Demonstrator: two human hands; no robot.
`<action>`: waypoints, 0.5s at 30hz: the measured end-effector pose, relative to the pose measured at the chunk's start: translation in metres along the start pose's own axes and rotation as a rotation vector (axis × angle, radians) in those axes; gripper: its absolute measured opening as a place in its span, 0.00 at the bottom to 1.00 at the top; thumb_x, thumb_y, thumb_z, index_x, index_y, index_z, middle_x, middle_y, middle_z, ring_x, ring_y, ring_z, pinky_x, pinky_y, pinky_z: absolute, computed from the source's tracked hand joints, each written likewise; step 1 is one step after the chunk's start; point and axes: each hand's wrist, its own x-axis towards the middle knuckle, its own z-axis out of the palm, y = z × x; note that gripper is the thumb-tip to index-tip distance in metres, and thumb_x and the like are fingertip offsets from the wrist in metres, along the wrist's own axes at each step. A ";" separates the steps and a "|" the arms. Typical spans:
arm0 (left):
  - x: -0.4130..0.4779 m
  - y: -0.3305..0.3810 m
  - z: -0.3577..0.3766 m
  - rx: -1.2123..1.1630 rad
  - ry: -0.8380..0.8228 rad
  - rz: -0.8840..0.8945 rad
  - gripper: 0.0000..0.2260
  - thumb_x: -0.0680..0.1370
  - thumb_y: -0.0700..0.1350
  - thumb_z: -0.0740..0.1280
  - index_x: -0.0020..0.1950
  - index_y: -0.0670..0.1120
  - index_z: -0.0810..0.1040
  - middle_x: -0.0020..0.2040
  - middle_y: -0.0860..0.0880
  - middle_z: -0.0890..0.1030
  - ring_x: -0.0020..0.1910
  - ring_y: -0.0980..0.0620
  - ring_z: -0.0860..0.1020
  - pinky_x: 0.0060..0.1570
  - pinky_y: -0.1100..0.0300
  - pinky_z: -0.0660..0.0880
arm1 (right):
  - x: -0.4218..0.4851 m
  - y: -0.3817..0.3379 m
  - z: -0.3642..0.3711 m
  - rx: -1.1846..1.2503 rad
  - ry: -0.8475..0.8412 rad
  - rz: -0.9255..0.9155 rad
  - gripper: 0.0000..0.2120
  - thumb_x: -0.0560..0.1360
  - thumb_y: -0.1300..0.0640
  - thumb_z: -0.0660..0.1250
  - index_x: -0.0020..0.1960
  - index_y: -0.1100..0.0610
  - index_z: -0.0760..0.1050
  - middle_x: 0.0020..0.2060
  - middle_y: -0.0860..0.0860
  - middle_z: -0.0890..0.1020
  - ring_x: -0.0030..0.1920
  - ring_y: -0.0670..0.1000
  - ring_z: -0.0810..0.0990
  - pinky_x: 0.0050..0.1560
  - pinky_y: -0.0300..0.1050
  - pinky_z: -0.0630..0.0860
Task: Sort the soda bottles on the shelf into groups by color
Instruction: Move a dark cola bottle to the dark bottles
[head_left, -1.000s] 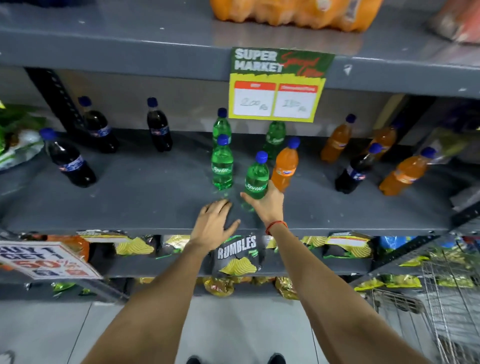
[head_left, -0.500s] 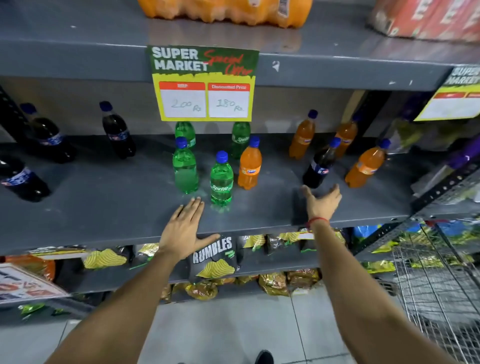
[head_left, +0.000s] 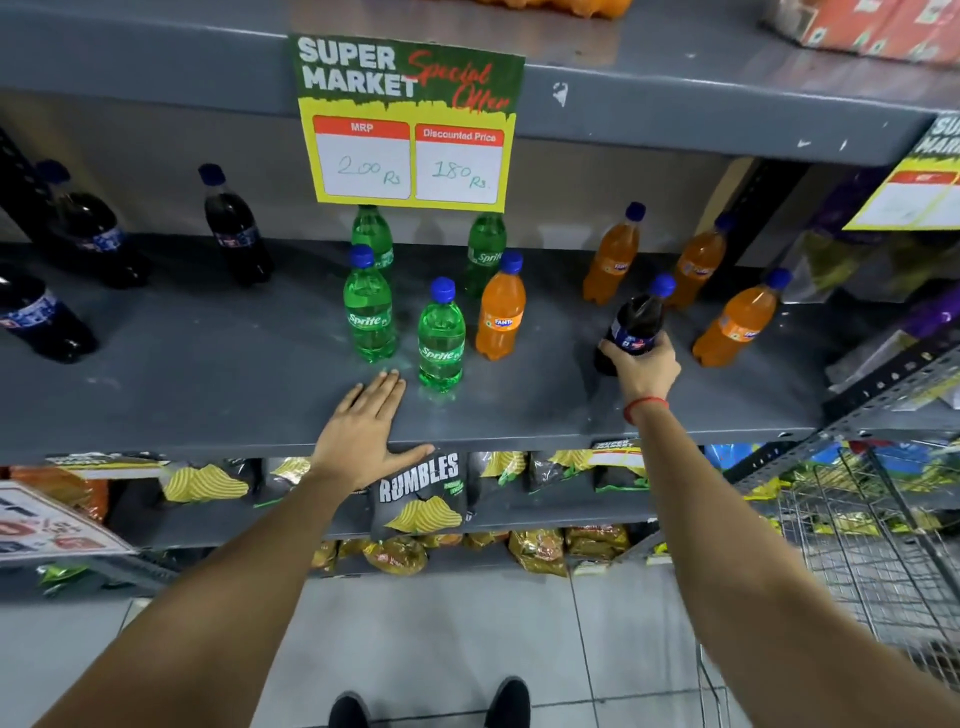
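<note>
Grey shelf under 12 soda bottles.

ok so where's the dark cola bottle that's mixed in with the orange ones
In the head view, the dark cola bottle stands right of centre on the grey shelf, gripped by the right hand, between the lone orange bottle beside the green ones and the three orange bottles further right.

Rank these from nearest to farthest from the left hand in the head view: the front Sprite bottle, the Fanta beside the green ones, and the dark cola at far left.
1. Front Sprite bottle, just right of the left hand.
2. Fanta bottle, farther right and back.
3. Dark cola bottle, far left edge.
</note>
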 end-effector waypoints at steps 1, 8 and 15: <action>0.000 -0.001 0.000 0.002 -0.002 -0.002 0.47 0.70 0.74 0.44 0.72 0.37 0.60 0.73 0.41 0.62 0.72 0.46 0.60 0.69 0.48 0.57 | -0.013 0.001 0.001 0.010 -0.004 -0.028 0.19 0.62 0.55 0.77 0.49 0.60 0.75 0.49 0.59 0.83 0.51 0.58 0.80 0.51 0.45 0.73; -0.005 -0.009 -0.005 -0.053 -0.009 0.032 0.44 0.72 0.72 0.43 0.72 0.38 0.60 0.73 0.41 0.62 0.72 0.47 0.60 0.69 0.49 0.56 | -0.123 -0.013 0.027 0.107 -0.192 -0.220 0.17 0.61 0.56 0.79 0.44 0.56 0.74 0.36 0.50 0.80 0.35 0.44 0.77 0.35 0.23 0.70; -0.055 -0.087 -0.014 -0.056 0.015 -0.083 0.40 0.74 0.69 0.49 0.70 0.37 0.64 0.71 0.40 0.67 0.70 0.45 0.64 0.68 0.50 0.59 | -0.196 -0.063 0.112 0.081 -0.475 -0.347 0.21 0.60 0.51 0.79 0.47 0.57 0.76 0.40 0.52 0.84 0.42 0.47 0.81 0.44 0.34 0.76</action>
